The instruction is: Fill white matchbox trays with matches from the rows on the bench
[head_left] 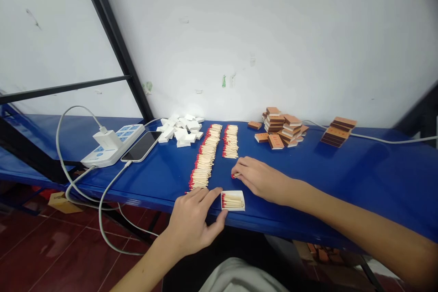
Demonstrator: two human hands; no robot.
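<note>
Bracing a small white tray (233, 201) of matches at the near edge of the blue worktop (342, 178), the left hand (193, 221) is gripping the tray's left end between forefinger and thumb, the other fingers lying loosely spread on the surface. The tray is lying flat, its matches' red heads turned to the left. Just beyond it, the right hand (262, 179) is lying palm down and pinching a single match (235, 175) at its fingertips, low over the worktop. Farther out, two rows of matches are running toward the wall: a long row (205, 157) on the left and a short row (231, 141) beside it. A heap of white trays (181, 130) is sitting left of the rows, with a phone (142, 146) and a power strip (114, 143) carrying a white charger (106, 138) beyond. To the right, brown box sleeves (282, 127) are lying in a loose heap, and a neater stack (338, 131) is standing well apart from them.
</note>
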